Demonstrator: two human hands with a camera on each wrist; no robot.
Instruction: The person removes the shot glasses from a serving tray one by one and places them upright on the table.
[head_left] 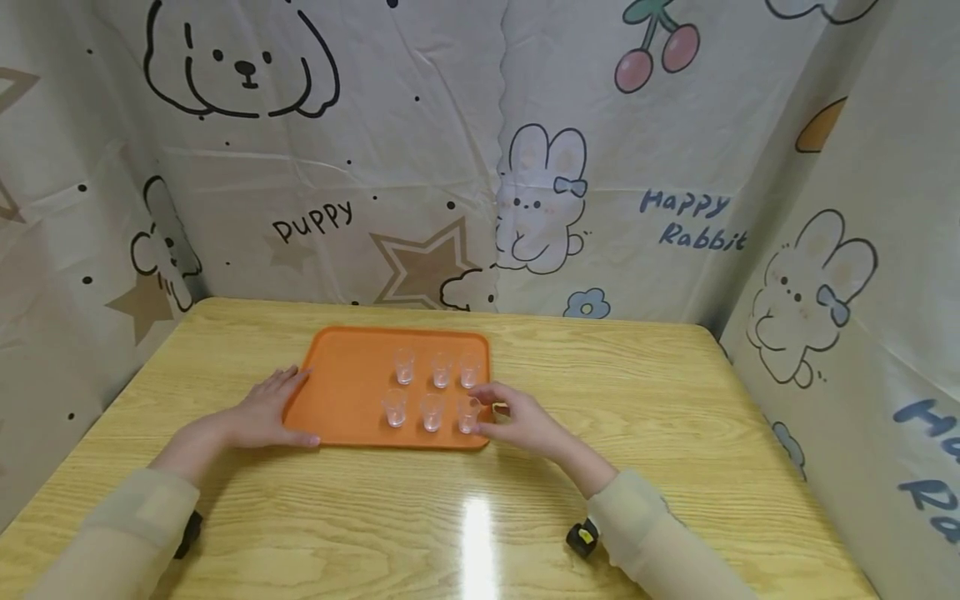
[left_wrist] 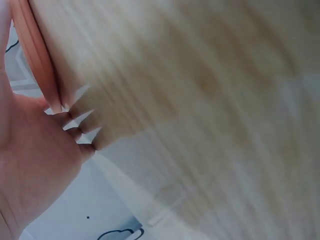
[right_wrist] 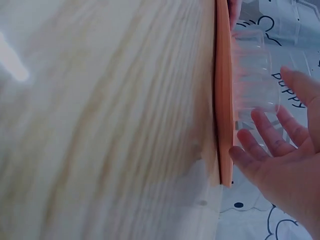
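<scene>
An orange tray lies on the table, with clear small cups standing upright in two rows of three on its right part. My left hand is spread at the tray's left edge, thumb by the near corner; in the left wrist view, its fingers reach the orange rim. At the right side, my right hand comes in around the near-right cup, thumb and fingers apart. The right wrist view has those fingers loosely spread beside the clear cups, with a gap around the nearest cup.
The wooden table extends around the tray on all sides. Behind and beside it hangs a pale cloth printed with cartoon animals. Dark bands show near both sleeves.
</scene>
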